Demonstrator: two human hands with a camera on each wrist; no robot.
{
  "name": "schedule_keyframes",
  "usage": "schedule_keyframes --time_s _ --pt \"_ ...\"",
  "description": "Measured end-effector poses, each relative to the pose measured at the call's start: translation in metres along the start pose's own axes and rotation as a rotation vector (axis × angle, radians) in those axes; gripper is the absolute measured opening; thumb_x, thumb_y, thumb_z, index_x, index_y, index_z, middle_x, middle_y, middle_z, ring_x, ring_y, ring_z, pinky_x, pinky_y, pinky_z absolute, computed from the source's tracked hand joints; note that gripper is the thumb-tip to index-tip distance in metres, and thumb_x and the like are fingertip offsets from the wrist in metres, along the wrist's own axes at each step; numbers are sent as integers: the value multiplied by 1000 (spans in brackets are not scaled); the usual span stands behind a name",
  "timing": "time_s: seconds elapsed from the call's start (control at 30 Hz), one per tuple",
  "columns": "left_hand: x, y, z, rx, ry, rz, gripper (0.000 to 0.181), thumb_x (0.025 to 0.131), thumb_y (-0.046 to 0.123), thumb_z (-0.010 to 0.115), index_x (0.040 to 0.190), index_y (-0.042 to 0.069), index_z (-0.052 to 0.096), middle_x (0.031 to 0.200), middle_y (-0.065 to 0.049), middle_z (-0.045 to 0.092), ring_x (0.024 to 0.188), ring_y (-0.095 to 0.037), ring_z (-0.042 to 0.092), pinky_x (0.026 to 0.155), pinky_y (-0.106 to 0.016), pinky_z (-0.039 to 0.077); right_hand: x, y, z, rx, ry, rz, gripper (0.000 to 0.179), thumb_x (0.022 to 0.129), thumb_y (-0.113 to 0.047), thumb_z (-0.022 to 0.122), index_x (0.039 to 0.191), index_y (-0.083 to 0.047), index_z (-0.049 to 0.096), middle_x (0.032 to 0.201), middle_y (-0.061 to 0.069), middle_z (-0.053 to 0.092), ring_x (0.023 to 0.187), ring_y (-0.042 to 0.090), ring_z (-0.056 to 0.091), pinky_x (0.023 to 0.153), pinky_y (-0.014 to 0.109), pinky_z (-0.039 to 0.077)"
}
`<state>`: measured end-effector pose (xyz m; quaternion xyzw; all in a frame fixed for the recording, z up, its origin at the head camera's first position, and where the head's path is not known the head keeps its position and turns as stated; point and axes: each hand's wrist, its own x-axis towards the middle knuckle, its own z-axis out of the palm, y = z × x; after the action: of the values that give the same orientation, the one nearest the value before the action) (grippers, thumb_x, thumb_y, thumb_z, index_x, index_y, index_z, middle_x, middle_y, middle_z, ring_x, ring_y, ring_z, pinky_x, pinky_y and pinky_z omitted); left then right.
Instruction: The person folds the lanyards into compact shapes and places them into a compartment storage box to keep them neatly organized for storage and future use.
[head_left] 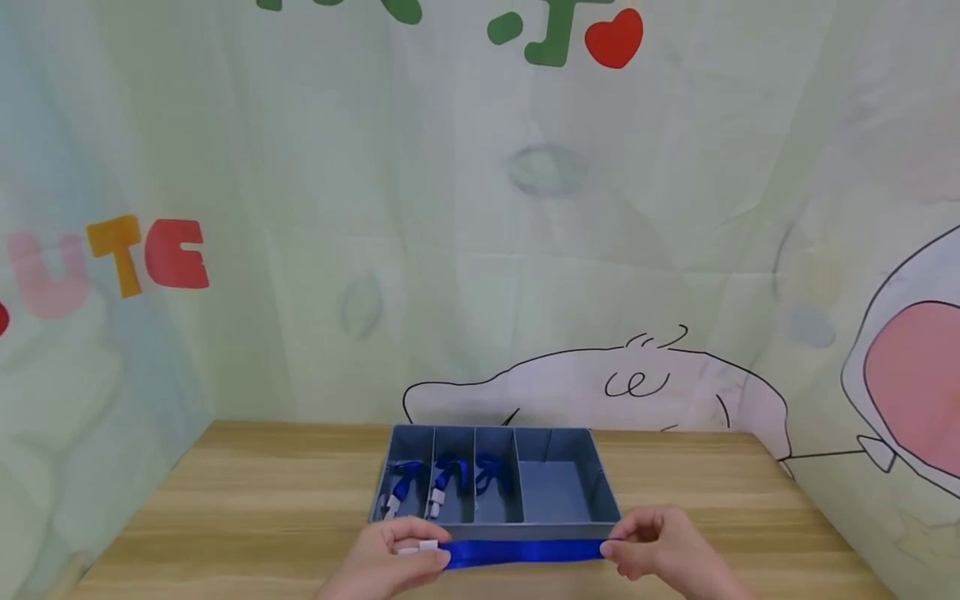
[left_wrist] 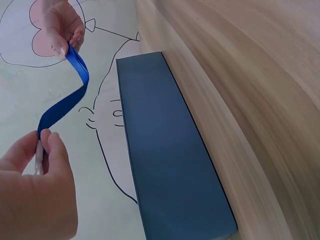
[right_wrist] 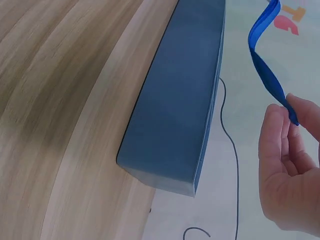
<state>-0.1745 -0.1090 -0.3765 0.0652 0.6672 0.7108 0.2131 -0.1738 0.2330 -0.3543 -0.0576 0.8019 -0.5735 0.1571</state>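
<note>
A blue lanyard point(head_left: 525, 551) is stretched sideways between both hands, in front of a grey-blue divided box. My left hand point(head_left: 393, 560) pinches its left end, where a white plastic clip point(head_left: 427, 545) shows by the fingers. The other end is pinched between thumb and fingers of my right hand point(head_left: 663, 550). In the left wrist view the lanyard point(left_wrist: 65, 106) sags with a bend and a twist, held above the level of the box front. The right wrist view shows its folded end point(right_wrist: 293, 117) poking out past the right fingertips.
The box point(head_left: 540, 530) stands on a wooden table point(head_left: 285, 492) and has several compartments. Three narrow ones on the left each hold a coiled blue lanyard point(head_left: 442, 475); the wide right compartment point(head_left: 558, 492) shows its bare floor. A printed curtain point(head_left: 450, 208) hangs behind and at the sides.
</note>
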Motion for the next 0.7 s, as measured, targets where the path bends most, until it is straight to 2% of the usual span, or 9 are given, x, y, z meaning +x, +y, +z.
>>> schedule_keyframes --time_s 0.13,0.3,0.53,0.7 --pt "2 1 7 -8 -30 7 26 85 13 67 105 -2 64 87 -2 67 78 -14 60 80 -30 53 2 -4 6 50 -2 18 14 82 -18 71 83 -5 66 69 0 63 65 14 60 68 34 54" --pt "8 6 20 -16 -52 37 27 84 12 68 105 -4 63 88 -4 67 79 -13 60 81 -33 53 7 -13 17 91 -27 14 12 82 -17 72 82 -7 67 69 1 64 64 13 61 68 34 55" --pt "16 9 34 12 -59 76 28 83 10 68 105 -7 63 86 -4 66 76 -13 59 77 -33 54 10 -27 32 77 -42 13 14 81 -18 72 83 -5 66 71 1 63 66 15 60 69 35 55" --pt "19 15 42 37 -61 85 27 83 13 69 104 -4 64 87 -6 66 76 -14 60 77 -31 54 13 -37 39 72 -57 -11 18 81 -20 73 84 -4 67 70 2 63 65 15 60 68 33 54"
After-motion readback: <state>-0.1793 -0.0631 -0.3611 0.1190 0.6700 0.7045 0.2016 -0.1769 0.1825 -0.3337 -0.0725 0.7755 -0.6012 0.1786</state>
